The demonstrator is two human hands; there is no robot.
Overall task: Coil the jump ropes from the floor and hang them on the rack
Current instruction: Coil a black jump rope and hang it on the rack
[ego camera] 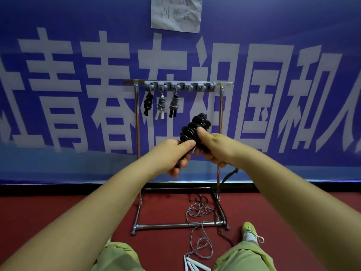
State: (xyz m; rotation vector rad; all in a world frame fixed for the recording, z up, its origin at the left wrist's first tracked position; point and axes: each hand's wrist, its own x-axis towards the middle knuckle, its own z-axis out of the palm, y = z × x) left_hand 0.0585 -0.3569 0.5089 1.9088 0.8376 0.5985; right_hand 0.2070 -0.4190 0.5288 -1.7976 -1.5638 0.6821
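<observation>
Black jump rope [192, 127], wound into a tight coil, sits mid-air before the rack [178, 85]; left hand [175, 153] grips its handles at 7 o'clock, right hand [212, 146] pinches the coil at 4 o'clock.

On my feed, the blue banner [58, 20] across the wall carries large white Chinese characters; I can read 青 [48, 89], 春 [109, 92], 在 [166, 94], 祖 [213, 89], 国 [263, 98] and 和 [320, 106], with cut-off strokes at both edges I can't make out. The crumpled paper sheet [176, 13] stuck above has faint handwriting, too blurred for me to read.
</observation>
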